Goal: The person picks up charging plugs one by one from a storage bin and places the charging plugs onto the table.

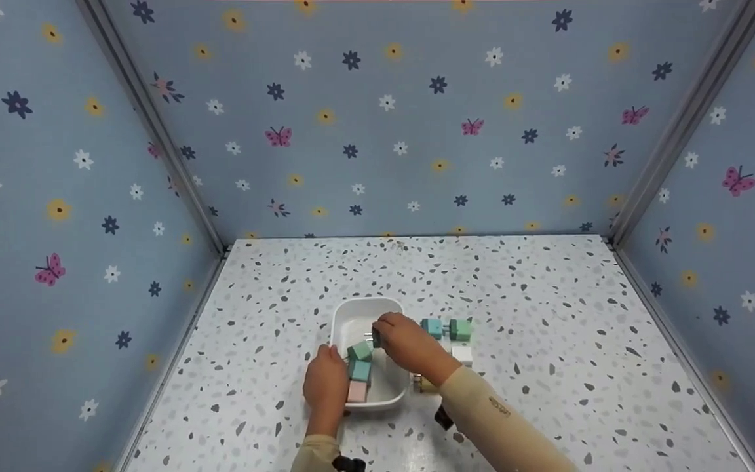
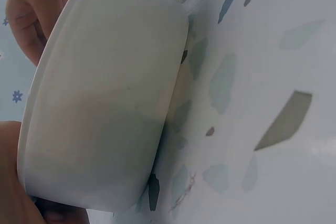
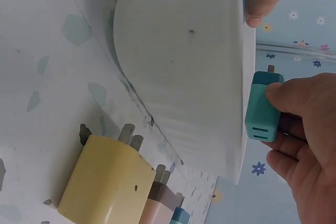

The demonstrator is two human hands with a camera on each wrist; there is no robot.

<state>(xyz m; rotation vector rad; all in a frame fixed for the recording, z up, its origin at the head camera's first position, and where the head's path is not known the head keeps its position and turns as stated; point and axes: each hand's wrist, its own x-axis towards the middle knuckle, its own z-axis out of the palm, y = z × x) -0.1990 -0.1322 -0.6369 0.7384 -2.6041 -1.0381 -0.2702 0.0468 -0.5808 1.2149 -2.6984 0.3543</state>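
My left hand [image 1: 325, 383] grips the left rim of a white plastic bin [image 1: 366, 301] that stands on the table. Over the bin, my right hand [image 1: 411, 346] pinches a teal USB wall charger [image 3: 263, 106] between thumb and fingers. Its prongs point left in the head view, and its two USB slots show in the right wrist view. Along the bin's left side lie a green charger [image 1: 360, 351], a teal charger [image 1: 360, 372] and a pink charger [image 1: 357, 392]. My right hand and forearm hide part of the bin's right side.
Right of the bin, several chargers lie on the speckled table: a blue one [image 1: 432, 328], a green one [image 1: 461, 330], a white one [image 1: 462, 355] and a yellow one [image 3: 105, 179], partly behind my right forearm. Flower-patterned walls [image 1: 417, 177] enclose the table at the back and sides.
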